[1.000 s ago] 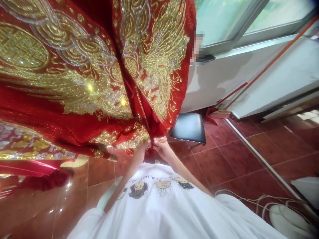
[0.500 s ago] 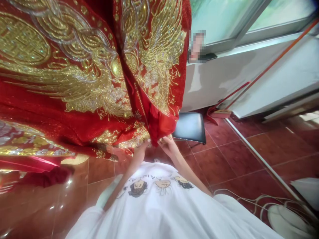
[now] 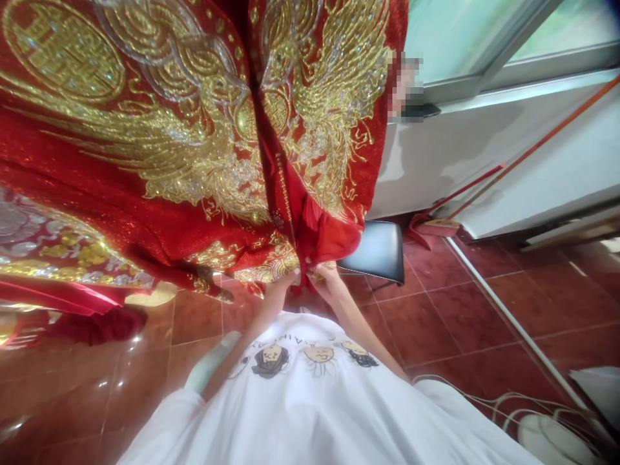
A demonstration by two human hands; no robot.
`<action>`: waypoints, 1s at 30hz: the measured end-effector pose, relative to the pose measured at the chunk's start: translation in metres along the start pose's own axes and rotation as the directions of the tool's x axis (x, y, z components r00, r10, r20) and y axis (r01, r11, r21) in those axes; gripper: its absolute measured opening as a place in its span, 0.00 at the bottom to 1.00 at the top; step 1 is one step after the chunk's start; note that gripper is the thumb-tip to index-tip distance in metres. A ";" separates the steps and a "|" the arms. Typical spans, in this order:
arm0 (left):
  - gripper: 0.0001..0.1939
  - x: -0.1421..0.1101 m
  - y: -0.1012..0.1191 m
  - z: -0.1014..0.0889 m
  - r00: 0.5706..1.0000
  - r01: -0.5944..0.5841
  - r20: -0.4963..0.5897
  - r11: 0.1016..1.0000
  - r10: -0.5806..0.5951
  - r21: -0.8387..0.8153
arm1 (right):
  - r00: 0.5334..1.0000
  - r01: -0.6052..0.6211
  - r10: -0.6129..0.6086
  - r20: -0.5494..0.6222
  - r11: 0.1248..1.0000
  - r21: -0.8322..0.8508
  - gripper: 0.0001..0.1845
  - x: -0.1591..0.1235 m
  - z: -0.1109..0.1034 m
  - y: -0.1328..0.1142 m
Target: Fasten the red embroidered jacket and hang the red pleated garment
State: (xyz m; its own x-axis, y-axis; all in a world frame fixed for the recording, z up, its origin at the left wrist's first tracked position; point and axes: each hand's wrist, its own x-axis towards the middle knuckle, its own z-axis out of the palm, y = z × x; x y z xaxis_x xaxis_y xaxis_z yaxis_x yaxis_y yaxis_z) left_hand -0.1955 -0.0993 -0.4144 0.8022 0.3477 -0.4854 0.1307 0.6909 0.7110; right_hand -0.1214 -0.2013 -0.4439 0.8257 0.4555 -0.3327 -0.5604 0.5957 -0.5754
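Note:
A red embroidered jacket [image 3: 203,219] with gold and silver beaded wing patterns fills the upper left, its front edges parted by a dark slit. At the lower hem, my left hand [image 3: 285,283] pinches the gold-trimmed edge on the left side of the opening. Close beside it, my right hand [image 3: 323,276] is closed on the hem to the right of the opening, where red lining shows. Narrow red cloth hangs between the two hands. Folds of the garment partly cover the fingertips of both hands.
A black-seated chair [image 3: 378,252] stands just beyond my right hand. A red dustpan [image 3: 436,227] and long pole lean by the white wall under the window. Pale cables [image 3: 504,400] lie at lower right. More red embroidered fabric [image 3: 58,258] hangs at left above the tiled floor [image 3: 194,361].
The view has shifted, so the jacket and background appear farther right. Both hands keep their hold on the hem, now slightly higher in the picture.

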 end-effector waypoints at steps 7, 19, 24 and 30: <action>0.24 0.007 -0.008 -0.003 0.989 -0.052 -0.134 0.996 0.062 0.076 | 0.999 0.029 -0.030 -0.025 0.999 -0.045 0.21 0.001 0.000 0.001; 0.19 0.006 -0.004 0.005 0.949 -0.018 -0.307 0.987 0.067 0.159 | 0.989 0.140 -0.143 -0.023 0.986 -0.090 0.27 -0.001 0.006 0.003; 0.20 0.011 -0.008 0.000 0.961 -0.086 -0.249 0.983 0.125 0.163 | 0.990 0.116 -0.122 -0.066 0.990 -0.078 0.29 -0.004 0.012 0.004; 0.17 0.019 -0.017 -0.007 0.968 -0.074 -0.228 0.989 0.102 0.129 | 0.985 0.142 -0.148 -0.092 0.987 -0.070 0.28 -0.005 0.018 0.004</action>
State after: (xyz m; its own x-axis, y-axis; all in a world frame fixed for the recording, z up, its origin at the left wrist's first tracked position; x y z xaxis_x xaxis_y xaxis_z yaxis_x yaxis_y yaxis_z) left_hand -0.1867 -0.1005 -0.4387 0.6570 0.5518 -0.5136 0.1457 0.5755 0.8047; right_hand -0.1295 -0.1892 -0.4312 0.9019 0.2995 -0.3112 -0.4318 0.6064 -0.6677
